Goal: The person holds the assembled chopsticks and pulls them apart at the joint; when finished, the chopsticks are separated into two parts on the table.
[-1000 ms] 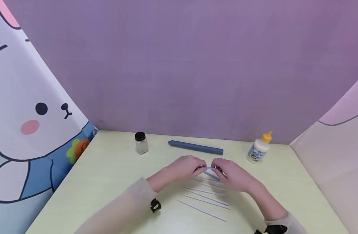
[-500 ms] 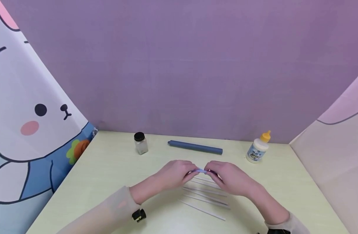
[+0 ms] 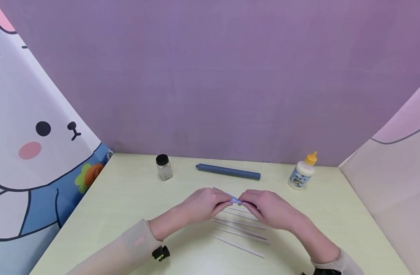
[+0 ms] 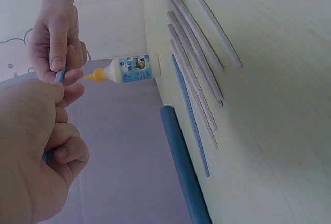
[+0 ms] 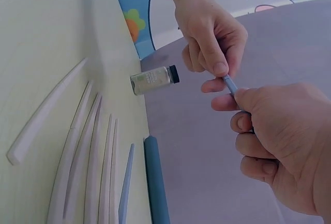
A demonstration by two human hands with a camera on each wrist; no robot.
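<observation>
A thin blue strip (image 3: 235, 201) spans the small gap between my two hands, held above the table. My left hand (image 3: 207, 205) pinches its left part between thumb and fingers. My right hand (image 3: 270, 209) pinches the other part, its fingertips close to the left ones. In the right wrist view a short piece of the blue strip (image 5: 230, 85) shows between the thumbs, the rest covered by the fingers. Below lies a second blue strip (image 4: 190, 115) on the table, beside several pale strips (image 3: 242, 229) spread in a rough row.
A dark blue roll (image 3: 228, 172) lies behind the hands. At the back left stands a clear jar (image 3: 164, 170) with a black lid. A white glue bottle (image 3: 299, 176) with a yellow nozzle stands at the back right. A purple backdrop (image 3: 217, 84) rises behind the table (image 3: 110, 214).
Both hands have shifted left and slightly nearer with the blue strip. The blue strip on the table, earlier visible between the hands, now shows beyond the left hand. The last half second shows little movement.
</observation>
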